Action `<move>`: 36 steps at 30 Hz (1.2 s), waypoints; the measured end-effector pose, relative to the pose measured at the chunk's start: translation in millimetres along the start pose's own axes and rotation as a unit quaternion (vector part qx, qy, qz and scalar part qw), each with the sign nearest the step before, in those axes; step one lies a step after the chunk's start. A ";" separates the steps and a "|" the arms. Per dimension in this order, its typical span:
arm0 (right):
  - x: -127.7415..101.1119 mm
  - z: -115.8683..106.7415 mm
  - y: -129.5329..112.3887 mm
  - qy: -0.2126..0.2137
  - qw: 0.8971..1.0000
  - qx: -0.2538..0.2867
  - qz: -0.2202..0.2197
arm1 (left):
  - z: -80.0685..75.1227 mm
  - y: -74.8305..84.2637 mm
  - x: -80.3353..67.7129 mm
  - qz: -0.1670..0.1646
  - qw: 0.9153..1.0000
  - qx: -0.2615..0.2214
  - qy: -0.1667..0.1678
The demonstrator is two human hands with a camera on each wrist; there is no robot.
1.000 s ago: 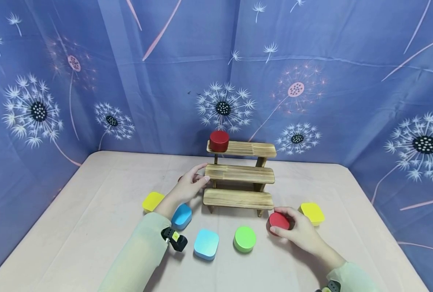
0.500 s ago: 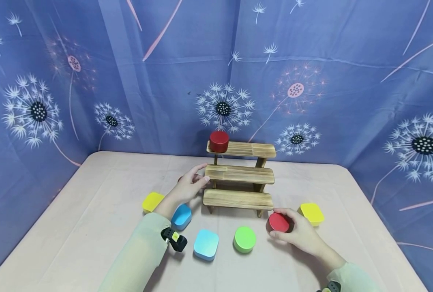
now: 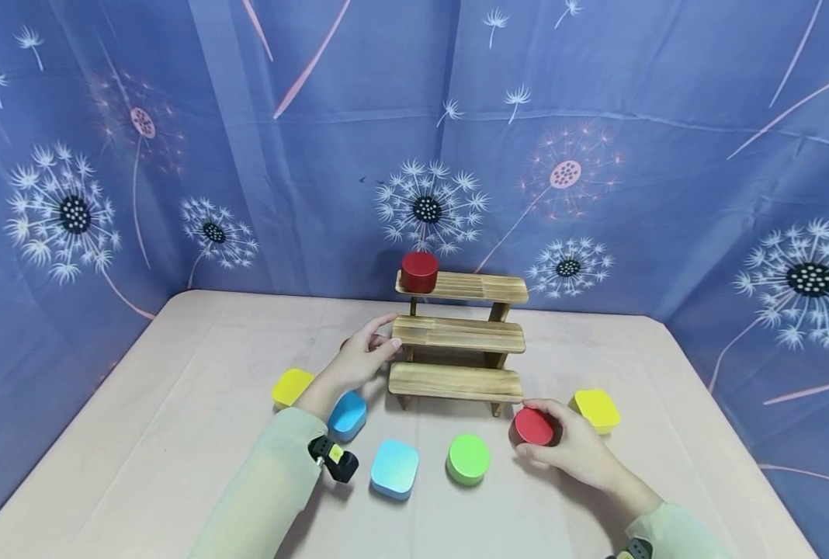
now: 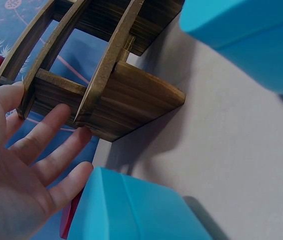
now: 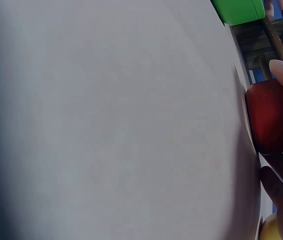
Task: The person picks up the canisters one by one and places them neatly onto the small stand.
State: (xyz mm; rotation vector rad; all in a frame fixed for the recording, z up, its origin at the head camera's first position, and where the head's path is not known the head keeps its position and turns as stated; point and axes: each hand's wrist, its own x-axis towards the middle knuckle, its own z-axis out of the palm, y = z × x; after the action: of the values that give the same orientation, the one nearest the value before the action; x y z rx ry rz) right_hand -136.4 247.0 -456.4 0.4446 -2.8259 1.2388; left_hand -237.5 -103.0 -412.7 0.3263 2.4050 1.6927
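Observation:
A three-step wooden shelf (image 3: 459, 334) stands at the table's middle, with a red round tin (image 3: 419, 271) on its top step. My left hand (image 3: 365, 353) rests with straight fingers (image 4: 46, 132) against the left end of the middle step, holding nothing. My right hand (image 3: 561, 441) grips a second red round tin (image 3: 533, 426) on the table, just right of the shelf's bottom step; in the right wrist view its fingers curl round that tin (image 5: 273, 116).
On the table lie a yellow square tin (image 3: 292, 386) at the left, two blue square tins (image 3: 348, 413) (image 3: 395, 467) by my left forearm, a green round tin (image 3: 468, 458) in front, and a yellow square tin (image 3: 598, 408) at the right. Blue cloth walls surround the table.
The red tin in my right hand has shifted very slightly. My left hand has stayed at the shelf.

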 end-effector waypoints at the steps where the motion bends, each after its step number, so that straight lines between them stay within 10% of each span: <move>1: 0.1 0.0 0.1 0.001 1.000 -0.002 0.002 | 0.1 0.1 -0.1 0.000 1.000 0.000 0.000; 36: 3.8 -18.8 -12.4 0.031 0.998 0.043 -0.021 | 1.2 -0.3 -0.2 -0.007 1.000 -0.009 -0.006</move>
State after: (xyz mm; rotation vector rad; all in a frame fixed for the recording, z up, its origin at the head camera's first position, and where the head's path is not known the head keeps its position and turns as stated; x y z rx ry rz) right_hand -138.4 251.7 -434.2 0.4567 -2.7059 1.3465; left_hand -236.9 -102.1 -413.4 0.3151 2.3773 1.7005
